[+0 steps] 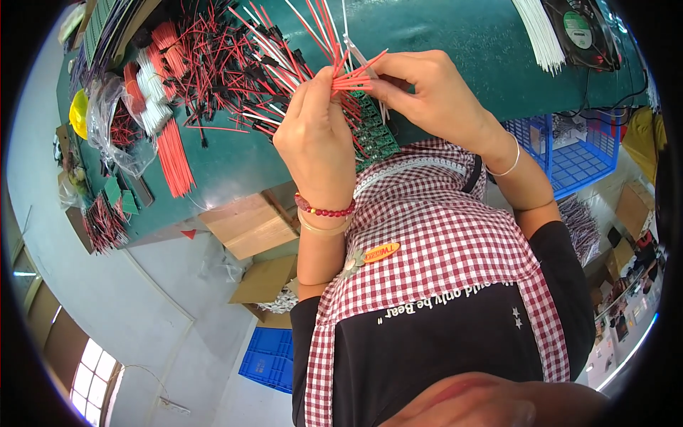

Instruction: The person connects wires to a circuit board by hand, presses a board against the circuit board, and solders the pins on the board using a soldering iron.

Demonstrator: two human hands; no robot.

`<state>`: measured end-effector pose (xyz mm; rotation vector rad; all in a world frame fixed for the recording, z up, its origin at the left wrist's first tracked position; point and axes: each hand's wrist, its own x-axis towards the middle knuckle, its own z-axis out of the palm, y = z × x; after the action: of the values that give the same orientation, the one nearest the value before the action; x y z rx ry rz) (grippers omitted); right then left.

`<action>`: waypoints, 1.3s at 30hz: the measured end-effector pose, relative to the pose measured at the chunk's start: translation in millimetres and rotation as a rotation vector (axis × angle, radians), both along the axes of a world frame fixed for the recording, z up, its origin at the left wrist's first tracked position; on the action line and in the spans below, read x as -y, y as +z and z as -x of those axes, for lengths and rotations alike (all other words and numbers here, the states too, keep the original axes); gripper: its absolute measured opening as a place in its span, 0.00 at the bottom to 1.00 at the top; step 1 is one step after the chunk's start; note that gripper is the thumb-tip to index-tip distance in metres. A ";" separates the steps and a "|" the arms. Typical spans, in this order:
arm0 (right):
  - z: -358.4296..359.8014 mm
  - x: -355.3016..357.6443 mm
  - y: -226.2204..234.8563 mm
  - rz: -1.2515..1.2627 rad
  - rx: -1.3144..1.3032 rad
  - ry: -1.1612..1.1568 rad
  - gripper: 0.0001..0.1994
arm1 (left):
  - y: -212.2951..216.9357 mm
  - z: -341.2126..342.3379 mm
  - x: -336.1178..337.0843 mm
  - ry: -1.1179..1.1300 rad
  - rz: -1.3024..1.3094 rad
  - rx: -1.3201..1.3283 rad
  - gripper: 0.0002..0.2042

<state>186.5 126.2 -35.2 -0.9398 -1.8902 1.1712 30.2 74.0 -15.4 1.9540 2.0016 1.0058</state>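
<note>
My left hand (pixel 316 135), with a red bead bracelet at the wrist, is closed on a fan of thin red wires (pixel 352 75) above the green table (pixel 441 35). My right hand (pixel 427 92) pinches the ends of those wires between thumb and fingers. A green circuit board (pixel 376 134) shows just under both hands; which hand bears it I cannot tell. Behind the hands lies a tangled heap of red, white and black leads (pixel 228 64).
Bundles of red wires (pixel 174 156) and clear plastic bags (pixel 114 121) lie at the table's left. White wires (pixel 539 35) and a black fan (pixel 580 32) sit at top right. Blue crates (pixel 580 153) and cardboard boxes (pixel 245 224) stand on the floor.
</note>
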 end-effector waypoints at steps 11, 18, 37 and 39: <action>-0.2 7.3 3.3 0.038 0.060 -0.175 0.07 | -2.8 -0.6 0.1 0.022 0.012 -0.011 0.12; -10.5 4.4 6.3 0.217 0.026 -0.133 0.09 | 6.1 -5.8 6.9 0.004 -0.002 0.077 0.12; -4.1 3.3 -11.6 -0.058 -0.046 -0.123 0.07 | 0.0 -3.7 8.5 -0.005 0.019 0.073 0.06; -3.7 3.4 -11.7 -0.086 -0.032 -0.107 0.07 | -1.4 -3.2 8.4 -0.003 0.016 0.080 0.06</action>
<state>190.2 122.8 -46.9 -0.9565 -1.8270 1.0281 33.5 65.6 -16.8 1.8770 1.9575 1.0474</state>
